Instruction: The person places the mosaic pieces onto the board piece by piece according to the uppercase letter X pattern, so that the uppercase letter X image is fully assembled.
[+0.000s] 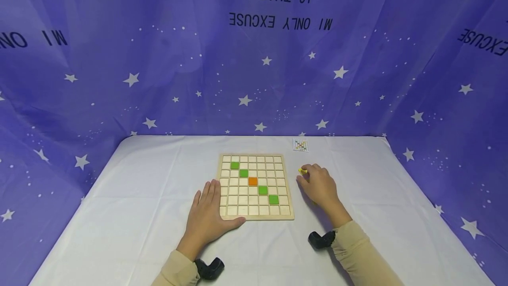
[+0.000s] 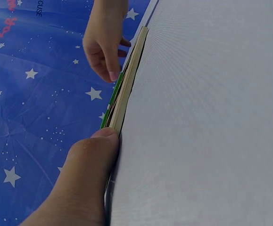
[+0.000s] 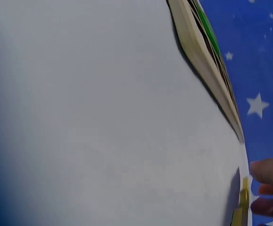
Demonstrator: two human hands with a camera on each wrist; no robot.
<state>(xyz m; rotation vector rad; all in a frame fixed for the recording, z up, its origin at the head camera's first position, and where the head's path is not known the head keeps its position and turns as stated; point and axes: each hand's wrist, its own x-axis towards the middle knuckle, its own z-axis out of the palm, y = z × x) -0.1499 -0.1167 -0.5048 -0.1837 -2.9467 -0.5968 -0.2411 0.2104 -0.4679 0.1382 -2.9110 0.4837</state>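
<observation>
I counted, remotely: one board (image 1: 289, 204); on it, four green tiles (image 1: 263, 190), one orange tile (image 1: 252, 181). Right of it: one card (image 1: 300, 145), one right hand (image 1: 320, 185), at least two yellow pieces (image 3: 240, 216). Left edge: one left hand (image 1: 206, 215).

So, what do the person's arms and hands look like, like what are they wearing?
The left hand and right hand are bare, without gloves. The left sleeve and right sleeve are plain tan. A black, bent, rounded device sits by each, left and right. No cables show.
</observation>
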